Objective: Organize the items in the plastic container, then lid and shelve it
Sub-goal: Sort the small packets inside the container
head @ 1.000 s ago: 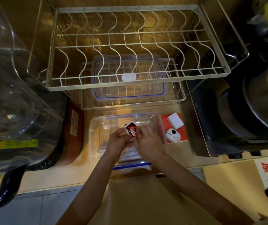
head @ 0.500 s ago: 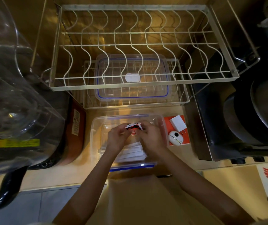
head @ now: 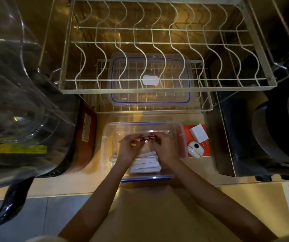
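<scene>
We see the container point(head: 108, 137) on the counter below the rack point(head: 159, 88), lid point(head: 150, 102) on the rack's lower shelf. Inside the container, left hand point(head: 128, 149) and right hand point(head: 164, 147) pinch a packet point(head: 147, 138) above white sachets point(head: 146, 163). Right of the container lie a charger point(head: 198, 133) and camera point(head: 195, 151).

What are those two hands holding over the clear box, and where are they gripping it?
A small red packet, held edge-on: the left hand pinches its left end, the right hand its right end, above the plastic container.
</scene>
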`<action>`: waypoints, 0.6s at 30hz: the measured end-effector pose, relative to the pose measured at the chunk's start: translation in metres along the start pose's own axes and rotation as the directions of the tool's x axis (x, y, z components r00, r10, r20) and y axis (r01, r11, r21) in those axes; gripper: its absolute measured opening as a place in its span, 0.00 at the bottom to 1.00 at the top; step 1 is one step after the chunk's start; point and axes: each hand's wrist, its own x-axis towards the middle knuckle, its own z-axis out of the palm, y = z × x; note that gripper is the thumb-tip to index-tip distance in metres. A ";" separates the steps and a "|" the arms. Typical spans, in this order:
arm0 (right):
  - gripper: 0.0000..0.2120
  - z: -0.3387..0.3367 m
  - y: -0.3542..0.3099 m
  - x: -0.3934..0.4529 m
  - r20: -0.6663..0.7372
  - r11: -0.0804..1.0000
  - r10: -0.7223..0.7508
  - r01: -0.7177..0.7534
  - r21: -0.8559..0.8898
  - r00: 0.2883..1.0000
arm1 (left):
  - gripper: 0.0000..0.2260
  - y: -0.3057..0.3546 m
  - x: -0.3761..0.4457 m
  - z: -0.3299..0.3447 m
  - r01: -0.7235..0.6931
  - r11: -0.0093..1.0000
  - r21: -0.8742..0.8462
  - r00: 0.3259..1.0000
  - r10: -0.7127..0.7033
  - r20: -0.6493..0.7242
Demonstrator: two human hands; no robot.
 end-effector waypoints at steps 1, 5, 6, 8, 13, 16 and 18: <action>0.12 0.001 0.001 0.000 0.022 1.000 0.021 -0.021 0.018 1.000 | 0.12 -0.002 0.000 0.002 0.009 1.000 -0.004 1.000 -0.009 0.007; 0.11 0.003 -0.004 0.004 0.056 0.997 0.078 -0.077 -0.012 0.995 | 0.11 0.004 0.000 0.006 -0.004 1.000 0.014 1.000 0.004 0.018; 0.11 0.003 -0.006 0.005 0.073 0.996 0.079 -0.076 -0.046 0.994 | 0.11 0.007 0.000 0.006 -0.018 1.000 0.024 1.000 0.018 0.013; 0.12 0.003 -0.006 0.007 0.108 0.993 0.079 -0.069 -0.091 0.991 | 0.12 0.010 -0.001 0.007 -0.045 0.998 0.043 0.999 0.045 -0.008; 0.13 0.001 -0.006 0.006 0.099 0.995 0.074 -0.068 -0.069 0.992 | 0.11 0.004 -0.002 0.008 -0.071 0.989 0.132 0.997 0.071 0.003; 0.14 0.004 -0.008 0.003 0.060 0.998 0.063 -0.062 -0.009 0.996 | 0.10 0.004 -0.003 0.009 -0.048 0.986 0.159 0.999 0.051 -0.014; 0.13 0.002 -0.006 0.002 0.053 0.997 0.080 -0.079 -0.009 0.995 | 0.10 0.004 -0.003 0.009 -0.048 0.985 0.168 0.999 0.050 -0.005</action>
